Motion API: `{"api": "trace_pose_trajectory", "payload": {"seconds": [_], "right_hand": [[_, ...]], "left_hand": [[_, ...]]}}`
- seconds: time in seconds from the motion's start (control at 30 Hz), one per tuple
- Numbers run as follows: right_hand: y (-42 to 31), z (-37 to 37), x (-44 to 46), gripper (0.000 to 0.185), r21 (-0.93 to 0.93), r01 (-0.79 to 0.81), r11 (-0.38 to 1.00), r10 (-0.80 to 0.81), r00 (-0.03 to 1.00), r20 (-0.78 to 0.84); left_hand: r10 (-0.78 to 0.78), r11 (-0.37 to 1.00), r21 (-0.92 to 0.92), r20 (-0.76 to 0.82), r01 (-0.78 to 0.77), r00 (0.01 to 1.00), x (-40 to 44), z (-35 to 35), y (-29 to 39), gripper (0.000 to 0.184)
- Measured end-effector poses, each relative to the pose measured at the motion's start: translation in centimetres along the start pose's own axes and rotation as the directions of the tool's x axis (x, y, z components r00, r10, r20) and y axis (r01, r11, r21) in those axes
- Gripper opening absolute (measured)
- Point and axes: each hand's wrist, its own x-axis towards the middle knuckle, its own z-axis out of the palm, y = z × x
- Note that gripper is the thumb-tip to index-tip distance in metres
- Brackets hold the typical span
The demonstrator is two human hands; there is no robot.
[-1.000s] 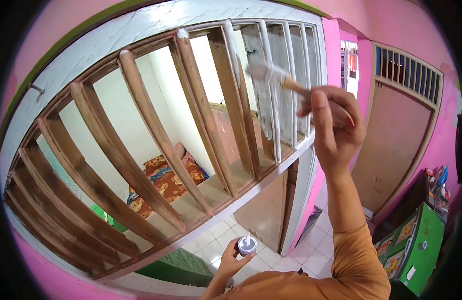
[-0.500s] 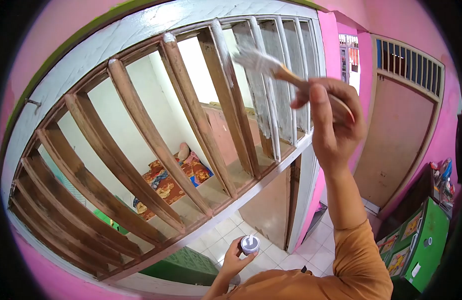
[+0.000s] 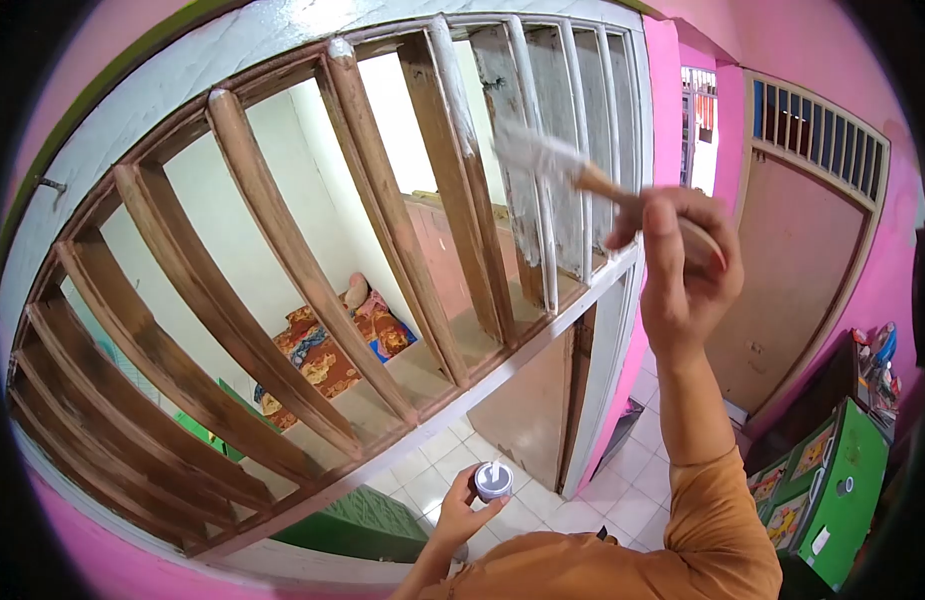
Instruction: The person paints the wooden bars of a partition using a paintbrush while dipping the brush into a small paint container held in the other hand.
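My right hand [image 3: 687, 255] is raised and closed round the wooden handle of a paintbrush [image 3: 597, 182]. The white-coated bristles are blurred and lie in front of the grey-white slats [image 3: 527, 210]; whether they touch wood is unclear. Left of them stands a brown slat [image 3: 445, 150] whose front edge is white along its upper part. Further left the slats [image 3: 272, 220] are bare brown, two with white tips at the top. Low in the view, my left hand [image 3: 460, 515] grips a small round can [image 3: 493, 481] with grey-white paint on it.
A white frame [image 3: 312, 30] surrounds the slats. Behind them is a room with a patterned blanket [image 3: 332, 350]. On the right are a brown door [image 3: 782, 290] and a green cabinet [image 3: 832, 500]. A nail [image 3: 52, 185] sticks out at the left.
Compared with half a second ago, my right hand and the brush are lower and slightly further right. White now reaches further down the brown slat's edge than one second ago. The can remains held.
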Motion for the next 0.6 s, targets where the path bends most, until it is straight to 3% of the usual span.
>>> {"api": "trace_pose_trajectory", "payload": {"seconds": [0.13, 0.27, 0.4, 0.5, 0.6], "right_hand": [[0.5, 2.4, 2.0, 0.013, 0.036, 0.083, 0.996, -0.084, 0.996, 0.037], [0.4, 1.1, -0.2, 0.009, -0.177, 0.045, 0.983, -0.015, 0.985, 0.170], [-0.6, 0.1, -1.2, 0.007, -0.164, -0.048, 0.985, 0.080, 0.977, 0.198], [-0.6, 1.5, 0.3, 0.006, -0.005, 0.086, 0.996, -0.086, 0.996, 0.028], [0.2, 1.8, 1.0, 0.008, -0.064, 0.102, 0.993, -0.097, 0.992, 0.086]], "left_hand": [[0.002, 1.000, 0.021, 0.017, -0.002, 1.000, 0.5, 0.3, 0.6, 0.065], [0.031, 0.999, -0.016, 0.016, -0.031, 0.999, 0.5, 0.7, 0.4, 0.066], [0.021, 0.999, -0.047, 0.009, -0.021, 1.000, 0.2, 0.3, 0.3, 0.066], [-0.007, 0.999, -0.040, 0.022, 0.008, 1.000, 0.4, 0.1, 0.0, 0.067], [-0.028, 1.000, -0.013, 0.037, 0.029, 0.999, 0.5, 0.1, 0.3, 0.067]]}}
